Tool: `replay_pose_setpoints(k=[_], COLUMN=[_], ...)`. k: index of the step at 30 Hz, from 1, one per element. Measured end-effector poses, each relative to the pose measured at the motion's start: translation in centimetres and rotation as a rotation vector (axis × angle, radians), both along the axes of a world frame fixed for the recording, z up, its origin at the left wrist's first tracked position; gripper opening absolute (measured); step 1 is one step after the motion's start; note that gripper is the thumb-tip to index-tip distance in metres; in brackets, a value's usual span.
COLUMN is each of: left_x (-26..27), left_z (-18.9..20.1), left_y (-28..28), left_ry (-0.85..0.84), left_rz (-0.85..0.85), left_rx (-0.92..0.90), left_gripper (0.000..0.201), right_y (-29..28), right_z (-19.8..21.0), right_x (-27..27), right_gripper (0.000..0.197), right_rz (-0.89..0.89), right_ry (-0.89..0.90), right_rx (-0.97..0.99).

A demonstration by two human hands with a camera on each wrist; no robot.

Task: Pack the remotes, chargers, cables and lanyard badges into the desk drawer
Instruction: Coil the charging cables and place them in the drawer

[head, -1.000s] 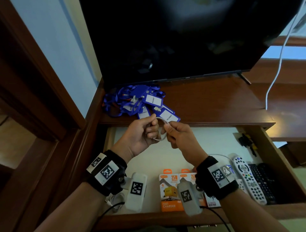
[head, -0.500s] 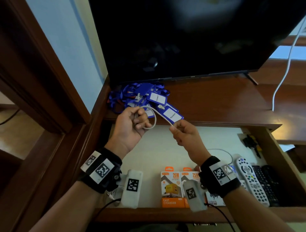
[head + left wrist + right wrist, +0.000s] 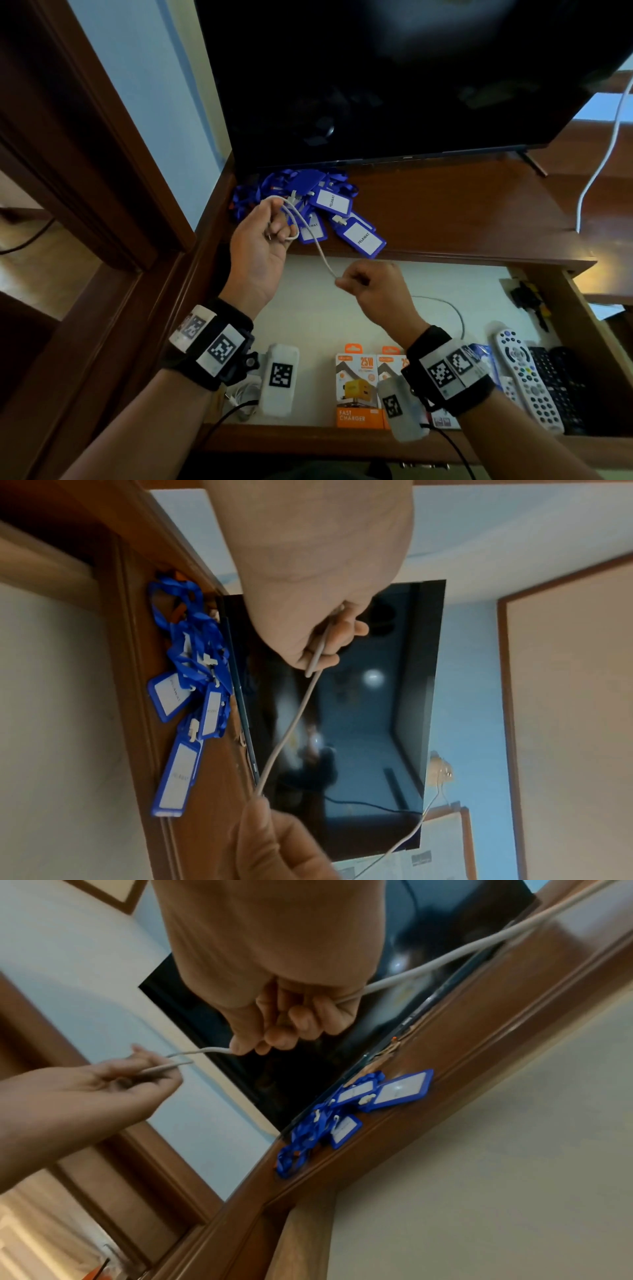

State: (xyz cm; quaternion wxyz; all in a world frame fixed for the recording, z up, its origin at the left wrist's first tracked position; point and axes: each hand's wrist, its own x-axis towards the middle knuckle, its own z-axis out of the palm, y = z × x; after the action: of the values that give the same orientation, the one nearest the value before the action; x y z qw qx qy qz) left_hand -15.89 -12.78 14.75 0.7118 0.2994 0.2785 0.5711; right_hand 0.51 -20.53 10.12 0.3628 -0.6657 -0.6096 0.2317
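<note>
Cable (image 3: pixel 310 236), white and thin, hangs above the open drawer (image 3: pixel 582 318): left hand (image 3: pixel 263 246) has its grip closed around the coiled end, right hand (image 3: pixel 373 291) pinches the free run. Wind even loops under light tension before laying it inside.

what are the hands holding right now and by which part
Both hold one white cable: the left hand grips its looped end, and the right hand pinches it further along its length.
</note>
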Motion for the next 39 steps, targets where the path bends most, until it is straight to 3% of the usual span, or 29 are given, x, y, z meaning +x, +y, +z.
replay_pose_setpoints(k=[2,5,7,10,13,19,25,32,39], left_x=[0.2,0.5,0.8,1.3,1.9,2.4,2.8,2.5,2.3], left_z=[-0.3,-0.8,-1.1,-1.4,-1.7,-1.4,-1.1,-1.1,-1.8], left_y=[0.1,-0.2,-0.7,-1.3,-1.8,-2.6,-2.5,-2.9,-2.9], left_ry=[0.129,0.467,0.63,0.719,0.719,0.572,0.517,0.404,0.405], left_rz=[-0.01,-0.054,-0.098,-0.196,-0.303,-0.486,-0.503,-0.507,-0.388], left_rx=[0.107,0.27,0.332,0.334,0.31,0.228,0.06,-0.048,-0.129], left_gripper=[0.029,0.029,0.03,0.029,0.031,0.036,0.038,0.034,0.039], right_y=[0.1,0.1,0.1,0.3,0.7,1.3,1.0,0.5,1.0], right_z=[0.7,1.6,2.1,2.9,3.4,3.1,2.4,1.7,1.2], right_x=[-0.4,-0.4,-0.3,0.0,0.5,2.1,1.5,1.5,0.8], right_gripper=[0.012,0.013,0.02,0.021,0.024,0.026,0.01,0.011,0.016], right_rz=[0.117,0.236,0.286,0.284,0.242,0.085,-0.003,0.118,0.143], right_ry=[-0.075,-0.055,0.003,0.183,0.345,0.363,0.423,0.536,0.356], right_rx=[-0.011,0.016,0.049,0.081,0.083,0.163,0.186,0.041,0.019])
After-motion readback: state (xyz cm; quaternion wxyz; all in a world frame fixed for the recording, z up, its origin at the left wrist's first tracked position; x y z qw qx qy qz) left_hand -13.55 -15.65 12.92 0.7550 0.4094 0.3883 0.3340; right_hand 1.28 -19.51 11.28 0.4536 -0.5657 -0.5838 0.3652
